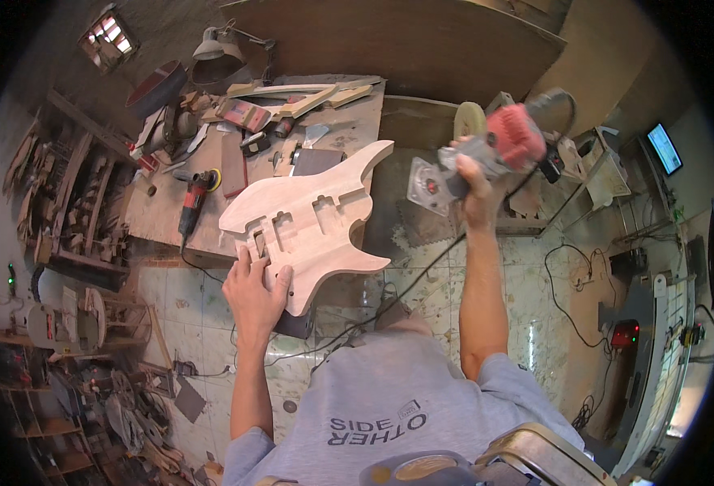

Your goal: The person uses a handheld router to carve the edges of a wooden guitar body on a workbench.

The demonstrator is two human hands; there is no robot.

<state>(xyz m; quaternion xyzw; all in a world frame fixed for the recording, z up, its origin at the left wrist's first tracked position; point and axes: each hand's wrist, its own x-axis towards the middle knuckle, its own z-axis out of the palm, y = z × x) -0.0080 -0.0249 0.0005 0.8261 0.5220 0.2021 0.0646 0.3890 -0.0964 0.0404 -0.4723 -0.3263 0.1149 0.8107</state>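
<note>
Head view: at the left, a red-and-black sander lies on the workbench. Next comes the left hand, laid with fingers over the near left part of a pale wooden guitar body; whether it grips or only rests there I cannot tell, since the underside is hidden. The guitar body lies at the bench's near right corner, partly overhanging; its row of cut cavities runs left to right, slanting away from the person toward the right, and its two pointed horns face right. The left hand is the nearer one, touching it. Farther right, the right hand is clenched around a red-and-grey router, raised and apart from the wood, its base plate on the left side, toward the guitar body.
</note>
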